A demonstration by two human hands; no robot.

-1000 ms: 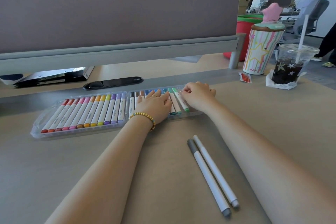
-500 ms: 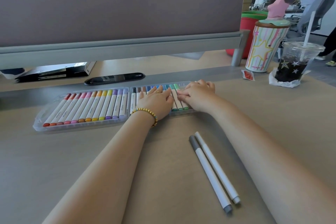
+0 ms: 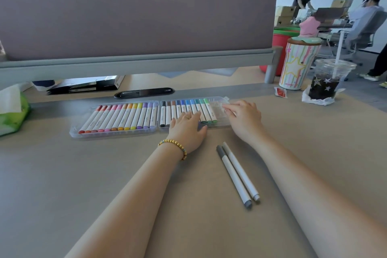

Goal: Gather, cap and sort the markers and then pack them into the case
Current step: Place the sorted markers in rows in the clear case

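Note:
An open clear plastic case (image 3: 74,132) lies across the desk. Its left half holds a row of capped markers (image 3: 117,118) from red through yellow to purple. The right half holds capped markers (image 3: 206,111) from black through blue to green, with an empty gap at the right end. My left hand (image 3: 187,130) lies flat on the right half's markers, fingers straight. My right hand (image 3: 244,116) rests at the case's right end, fingertips touching its edge. Two capped grey and white markers (image 3: 237,174) lie loose on the desk nearer to me.
A striped tumbler (image 3: 297,65) and an iced drink (image 3: 326,81) with a straw stand at the back right, a small red packet (image 3: 280,91) beside them. A green tissue pack (image 3: 10,111) sits at the left. A desk divider (image 3: 136,19) rises behind the case.
My right hand slid rightward off the green markers to the case's right end. My left hand flattened over the right half's markers. The two loose markers have not moved.

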